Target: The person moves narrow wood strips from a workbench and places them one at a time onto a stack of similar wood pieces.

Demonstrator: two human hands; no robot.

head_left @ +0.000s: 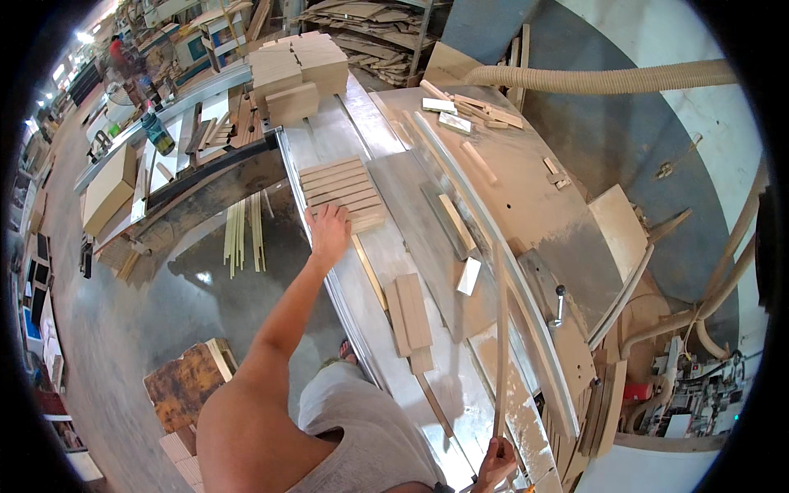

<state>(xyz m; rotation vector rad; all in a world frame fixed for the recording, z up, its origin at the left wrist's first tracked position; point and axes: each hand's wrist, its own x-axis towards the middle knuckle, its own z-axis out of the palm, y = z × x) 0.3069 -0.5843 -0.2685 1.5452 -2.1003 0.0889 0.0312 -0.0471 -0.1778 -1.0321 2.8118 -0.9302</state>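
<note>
My left hand [330, 233] rests its fingers on the near left part of a row of light wooden strips [341, 182] lying side by side on the metal saw table. The fingers look extended rather than wrapped round the wood. Close to the lower edge, my right hand [496, 465] is closed around the near end of a long thin wooden stick [500, 353], which points away from me along the fence. Between the hands lie a pair of short wooden boards [409, 314]. A dark push block with a wooden strip [456, 222] and a small white block [468, 277] sit farther right.
A long metal fence [485, 218] runs along the saw table [386, 261]. Stacked wooden blocks [300, 64] stand at the far end. Offcuts [489, 113] lie on the brown side table. A ribbed hose [608, 79] crosses the upper right. A stained block [187, 386] stands at lower left.
</note>
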